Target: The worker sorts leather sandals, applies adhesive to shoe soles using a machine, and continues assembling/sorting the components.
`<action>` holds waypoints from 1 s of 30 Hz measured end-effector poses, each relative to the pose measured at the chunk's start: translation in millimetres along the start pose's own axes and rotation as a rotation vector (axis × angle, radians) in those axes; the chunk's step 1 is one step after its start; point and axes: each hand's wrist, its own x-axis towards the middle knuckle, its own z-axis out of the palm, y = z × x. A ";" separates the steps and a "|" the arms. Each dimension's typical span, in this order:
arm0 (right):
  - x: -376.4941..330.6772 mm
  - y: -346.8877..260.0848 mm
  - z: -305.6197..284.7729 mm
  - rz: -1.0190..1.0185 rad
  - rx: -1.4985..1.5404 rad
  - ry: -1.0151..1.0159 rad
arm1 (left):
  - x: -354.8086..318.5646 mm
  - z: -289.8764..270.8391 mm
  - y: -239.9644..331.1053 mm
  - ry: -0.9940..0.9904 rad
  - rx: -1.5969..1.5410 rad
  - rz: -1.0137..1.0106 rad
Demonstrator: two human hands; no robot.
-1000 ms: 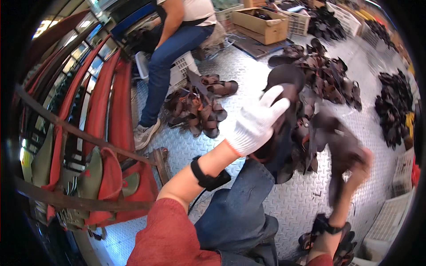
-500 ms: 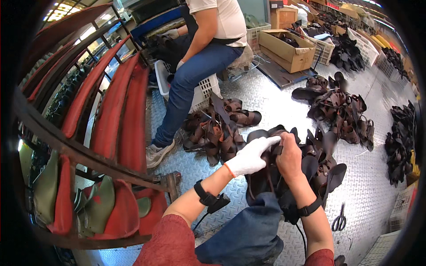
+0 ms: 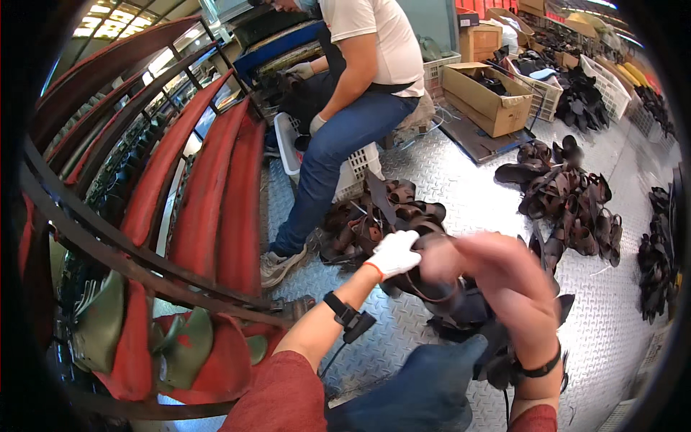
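Note:
My left hand [image 3: 394,253], in a white glove, grips the edge of a dark leather sandal piece [image 3: 446,291] held over my lap. My bare right hand [image 3: 497,277] is blurred by motion and closes on the same piece from the right. More dark leather pieces hang below it, near my right forearm and my blue trouser leg [image 3: 425,381]. A black band with a cable sits on my left wrist.
A co-worker in a white shirt and jeans [image 3: 338,137] sits ahead on a white crate. Heaps of dark sandal parts [image 3: 374,216] [image 3: 568,194] lie on the metal tread floor [image 3: 468,173]. Cardboard boxes [image 3: 489,97] stand behind. A red rack [image 3: 216,187] runs along the left.
My hands came together on the leather piece, which was raised in my left hand before. The view has tilted up, and my right hand now moves quickly across the piece.

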 end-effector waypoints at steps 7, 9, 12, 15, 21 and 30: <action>-81.8 -4.3 25.1 -0.049 0.194 0.073 | -29.1 11.7 -47.4 0.097 0.313 -0.141; -91.4 -17.4 26.8 -0.062 0.247 0.055 | -45.6 11.2 -39.6 0.106 0.298 -0.137; -104.0 -33.7 36.9 -0.081 0.333 0.038 | -58.3 -2.1 -39.3 0.130 0.356 -0.166; -117.3 -45.7 46.7 -0.104 0.405 0.055 | -56.1 0.3 -60.7 0.210 0.439 -0.130; -136.3 -68.8 57.7 -0.102 0.543 0.134 | -50.6 -2.6 -92.0 0.277 0.503 -0.163; -155.7 64.0 -3.8 0.083 0.080 0.288 | -71.8 41.5 -122.5 0.239 0.459 -0.140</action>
